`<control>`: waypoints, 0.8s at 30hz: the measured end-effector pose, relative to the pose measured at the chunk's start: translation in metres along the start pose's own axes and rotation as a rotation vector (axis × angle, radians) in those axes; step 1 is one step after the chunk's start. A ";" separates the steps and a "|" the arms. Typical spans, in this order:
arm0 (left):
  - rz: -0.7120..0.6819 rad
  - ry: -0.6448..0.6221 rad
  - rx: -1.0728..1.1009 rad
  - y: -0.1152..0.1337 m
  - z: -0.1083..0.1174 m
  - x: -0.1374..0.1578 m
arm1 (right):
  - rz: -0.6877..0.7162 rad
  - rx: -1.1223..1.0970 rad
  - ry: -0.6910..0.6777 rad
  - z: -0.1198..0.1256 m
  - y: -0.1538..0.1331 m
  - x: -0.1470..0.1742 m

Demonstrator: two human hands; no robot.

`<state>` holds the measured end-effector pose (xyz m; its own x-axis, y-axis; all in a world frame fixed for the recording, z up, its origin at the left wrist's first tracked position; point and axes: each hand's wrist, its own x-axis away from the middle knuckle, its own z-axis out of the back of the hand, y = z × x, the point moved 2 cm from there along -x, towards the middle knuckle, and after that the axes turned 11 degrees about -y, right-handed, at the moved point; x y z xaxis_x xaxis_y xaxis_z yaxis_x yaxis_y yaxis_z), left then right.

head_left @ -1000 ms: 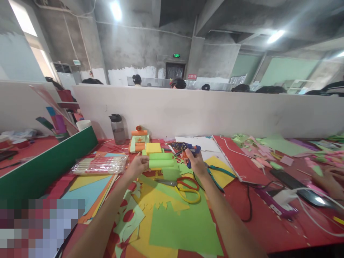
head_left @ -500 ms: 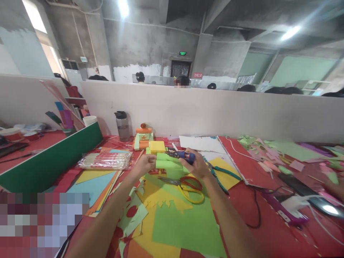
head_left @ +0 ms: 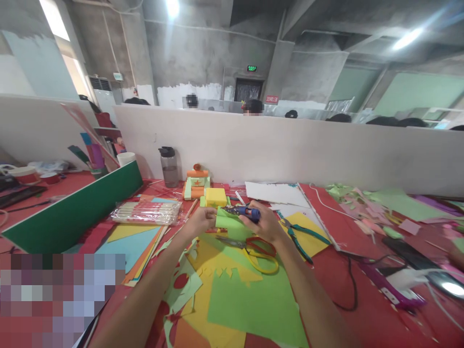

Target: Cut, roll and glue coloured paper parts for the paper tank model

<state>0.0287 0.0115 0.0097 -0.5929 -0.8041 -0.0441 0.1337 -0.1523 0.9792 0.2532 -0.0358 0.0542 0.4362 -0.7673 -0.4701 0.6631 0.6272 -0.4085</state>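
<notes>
across the red table, below a far white partition, left hand pinches curved green paper; right hand clasps a blue glue gun.

Blue pistol-shaped glue gun: smooth plastic body
Light-green curved paper sheet: matt, smooth
Red-and-yellow-handled scissors: metal blades, smooth plastic handles
Grey cylindrical bottle: translucent plastic, glossy
</notes>
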 end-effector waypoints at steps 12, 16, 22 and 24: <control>-0.017 -0.026 0.003 0.009 -0.002 0.003 | -0.011 0.026 -0.071 -0.002 0.002 0.000; -0.003 -0.010 -0.013 0.009 -0.001 0.002 | -0.037 0.028 -0.078 -0.002 0.003 0.001; 0.034 -0.007 -0.024 0.008 -0.001 0.002 | -0.053 0.046 -0.041 -0.001 0.003 0.001; 0.032 -0.016 -0.012 0.009 -0.002 0.002 | -0.061 0.046 -0.024 -0.001 0.003 0.001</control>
<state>0.0304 0.0068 0.0185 -0.6006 -0.7995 -0.0098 0.1619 -0.1337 0.9777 0.2548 -0.0347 0.0523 0.4081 -0.8073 -0.4264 0.7162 0.5727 -0.3988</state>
